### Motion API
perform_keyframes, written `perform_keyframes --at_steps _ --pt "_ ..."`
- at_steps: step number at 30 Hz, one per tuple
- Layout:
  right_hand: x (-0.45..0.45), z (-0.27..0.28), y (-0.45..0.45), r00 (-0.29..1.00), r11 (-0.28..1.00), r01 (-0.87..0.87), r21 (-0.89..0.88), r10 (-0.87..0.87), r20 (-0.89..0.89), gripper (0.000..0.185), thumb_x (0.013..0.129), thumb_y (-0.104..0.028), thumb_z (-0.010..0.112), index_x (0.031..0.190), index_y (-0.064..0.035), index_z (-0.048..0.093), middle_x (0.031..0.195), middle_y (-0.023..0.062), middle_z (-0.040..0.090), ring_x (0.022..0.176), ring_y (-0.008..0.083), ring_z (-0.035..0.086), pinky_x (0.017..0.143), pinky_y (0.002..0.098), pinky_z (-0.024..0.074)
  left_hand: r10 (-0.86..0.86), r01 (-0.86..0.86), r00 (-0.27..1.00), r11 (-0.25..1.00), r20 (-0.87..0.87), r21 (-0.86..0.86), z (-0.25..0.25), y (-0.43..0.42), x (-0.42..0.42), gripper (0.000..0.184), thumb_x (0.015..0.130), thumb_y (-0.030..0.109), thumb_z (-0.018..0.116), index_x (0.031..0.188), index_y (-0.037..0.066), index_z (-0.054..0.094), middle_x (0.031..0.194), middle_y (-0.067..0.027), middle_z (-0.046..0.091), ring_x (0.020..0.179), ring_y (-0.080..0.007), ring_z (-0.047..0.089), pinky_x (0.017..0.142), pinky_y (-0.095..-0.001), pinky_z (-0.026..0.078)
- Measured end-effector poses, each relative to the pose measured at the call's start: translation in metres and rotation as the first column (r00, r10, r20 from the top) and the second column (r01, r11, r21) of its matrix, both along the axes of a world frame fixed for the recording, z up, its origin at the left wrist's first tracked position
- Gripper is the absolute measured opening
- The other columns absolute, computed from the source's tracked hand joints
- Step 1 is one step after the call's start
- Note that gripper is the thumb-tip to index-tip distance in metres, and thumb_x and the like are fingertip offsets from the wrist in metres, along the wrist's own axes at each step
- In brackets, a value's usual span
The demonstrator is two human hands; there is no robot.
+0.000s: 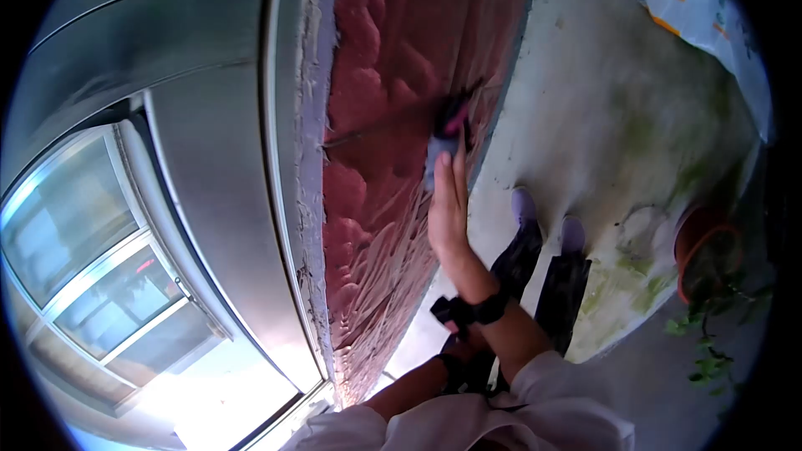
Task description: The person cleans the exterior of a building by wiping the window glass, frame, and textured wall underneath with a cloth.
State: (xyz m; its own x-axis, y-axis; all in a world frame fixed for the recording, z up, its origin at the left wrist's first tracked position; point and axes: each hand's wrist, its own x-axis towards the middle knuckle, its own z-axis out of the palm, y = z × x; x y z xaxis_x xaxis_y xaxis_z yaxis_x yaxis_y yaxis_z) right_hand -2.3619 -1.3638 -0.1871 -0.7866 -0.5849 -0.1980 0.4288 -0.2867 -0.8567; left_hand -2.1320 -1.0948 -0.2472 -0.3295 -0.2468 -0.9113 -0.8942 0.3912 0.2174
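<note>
My right hand (pixel 449 213) reaches up along a dark red, rough-textured wall base (pixel 368 200). Its fingers are close together around a hand-held tool (pixel 441 149) with a grey body and a blurred black and pink end; I cannot make out its exact kind. The tool lies over the red surface, near the edge that meets the floor. My left hand (pixel 474 339) is low, close to my body, mostly hidden behind my right forearm, so its fingers do not show. Dark bands circle both wrists.
Grey metal panels (pixel 209 117) and a window (pixel 109 259) rise on the left. My pale shoes (pixel 525 205) stand on stained concrete (pixel 601 117). At right is a reddish-brown plant pot (pixel 683 250) with a leafy plant (pixel 710 363). A white sack (pixel 702 8) lies at the top right.
</note>
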Motion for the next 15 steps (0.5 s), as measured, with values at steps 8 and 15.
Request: perform_keyframes --at_steps 8,15 --pt "-0.085 0.054 -0.056 0.800 0.985 0.153 0.075 -0.079 -0.595 0.045 0.094 -0.026 0.034 0.135 -0.0093 0.032 0.142 0.0134 0.024 0.133 0.0277 0.018 0.110 0.0381 0.0158 -0.068 0.068 0.984 0.998 0.167 0.008 0.074 -0.056 -0.088 0.043 0.080 0.037 0.053 0.109 0.004 0.053 0.109 -0.0144 0.050 0.103 -0.0299 0.048 0.079 -0.0388 0.046" --pt "0.024 0.060 0.025 0.837 0.982 -0.185 0.028 0.172 -0.519 0.045 0.093 -0.028 0.036 0.137 -0.0174 0.030 0.146 0.0132 0.013 0.134 0.0346 0.011 0.109 0.0479 0.0144 0.095 -0.096 0.990 0.995 -0.102 -0.002 -0.026 0.038 0.040 0.035 0.083 0.032 0.052 0.108 0.008 0.055 0.114 -0.0128 0.051 0.108 -0.0255 0.046 0.079 -0.0374 0.047"
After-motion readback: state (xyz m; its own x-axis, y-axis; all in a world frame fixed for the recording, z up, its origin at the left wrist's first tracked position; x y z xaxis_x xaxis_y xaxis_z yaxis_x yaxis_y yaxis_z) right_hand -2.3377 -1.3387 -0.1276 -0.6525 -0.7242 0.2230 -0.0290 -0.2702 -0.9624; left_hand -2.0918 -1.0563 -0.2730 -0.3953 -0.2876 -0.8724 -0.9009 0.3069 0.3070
